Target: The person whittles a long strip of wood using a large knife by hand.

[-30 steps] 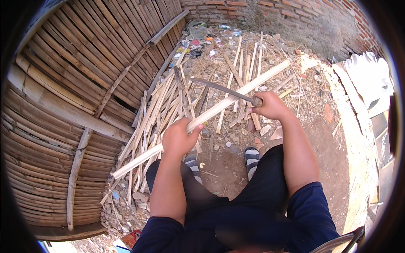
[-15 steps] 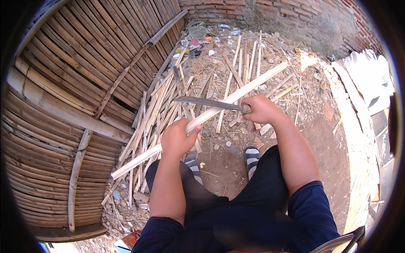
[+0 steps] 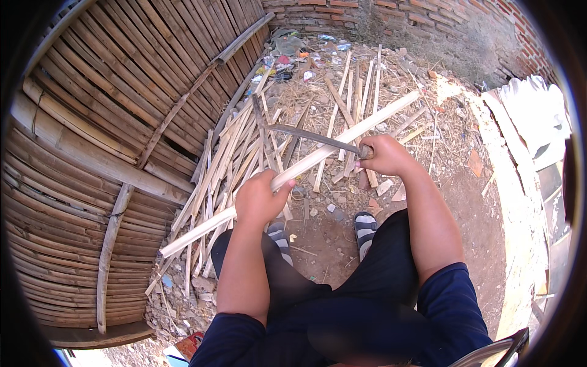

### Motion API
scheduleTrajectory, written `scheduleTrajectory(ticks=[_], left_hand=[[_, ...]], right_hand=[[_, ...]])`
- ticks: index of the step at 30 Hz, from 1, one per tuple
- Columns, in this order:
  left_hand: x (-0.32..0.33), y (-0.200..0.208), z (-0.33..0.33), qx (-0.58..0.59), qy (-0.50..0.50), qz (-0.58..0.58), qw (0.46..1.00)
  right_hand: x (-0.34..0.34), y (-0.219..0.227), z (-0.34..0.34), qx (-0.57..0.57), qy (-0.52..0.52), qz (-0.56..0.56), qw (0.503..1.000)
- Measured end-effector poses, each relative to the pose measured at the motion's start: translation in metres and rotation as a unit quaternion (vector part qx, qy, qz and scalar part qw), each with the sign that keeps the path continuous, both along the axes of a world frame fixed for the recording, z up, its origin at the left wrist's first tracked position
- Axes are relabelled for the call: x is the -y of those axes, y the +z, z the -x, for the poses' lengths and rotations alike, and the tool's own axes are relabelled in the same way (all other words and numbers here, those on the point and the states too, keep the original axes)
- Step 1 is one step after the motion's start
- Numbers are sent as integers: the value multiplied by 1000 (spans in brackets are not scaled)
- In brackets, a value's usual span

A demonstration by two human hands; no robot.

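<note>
A long pale wooden strip (image 3: 374,120) slants from the lower left up to the right in front of me. My left hand (image 3: 257,199) is closed round it left of its middle, thumb on the near side. My right hand (image 3: 380,155) grips the handle of a machete (image 3: 312,134), whose dark blade points left and lies across the strip. Whether the edge bites into the wood cannot be made out. Beyond my left hand, a heap of similar split strips (image 3: 227,156) lies on the ground.
A bamboo wall (image 3: 79,153) rises close on the left. A brick wall (image 3: 422,24) stands at the back. More strips (image 3: 350,92), litter (image 3: 287,61) and broken tile pieces (image 3: 476,163) lie on the ground. White sheeting (image 3: 532,113) is at the right. My sandalled feet (image 3: 365,232) are below the strip.
My right hand has shifted slightly right, and the machete blade has turned, its tip now higher and its handle end farther right. My left hand and the strip have barely moved.
</note>
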State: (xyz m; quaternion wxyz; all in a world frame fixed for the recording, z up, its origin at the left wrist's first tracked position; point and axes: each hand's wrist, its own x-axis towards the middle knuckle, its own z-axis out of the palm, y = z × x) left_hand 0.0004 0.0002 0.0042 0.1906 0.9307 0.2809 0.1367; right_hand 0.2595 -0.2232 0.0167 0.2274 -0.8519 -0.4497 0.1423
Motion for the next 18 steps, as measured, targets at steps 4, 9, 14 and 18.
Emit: scheduleTrajectory(ticks=[4,9,14,18], left_hand=[[0,1,0,-4,1,3,1000],[1,2,-1,-10,9,14,1000],[1,2,-2,-21,15,13,1000],[2,3,-1,-21,13,15,1000]], right_hand=[[-1,-2,-1,4,4,-3,1000],[1,-15,-6,13,12,-42,999],[-1,-12,-4,11,16,-32,999],[-1,-11,-4,9,10,-21,1000]])
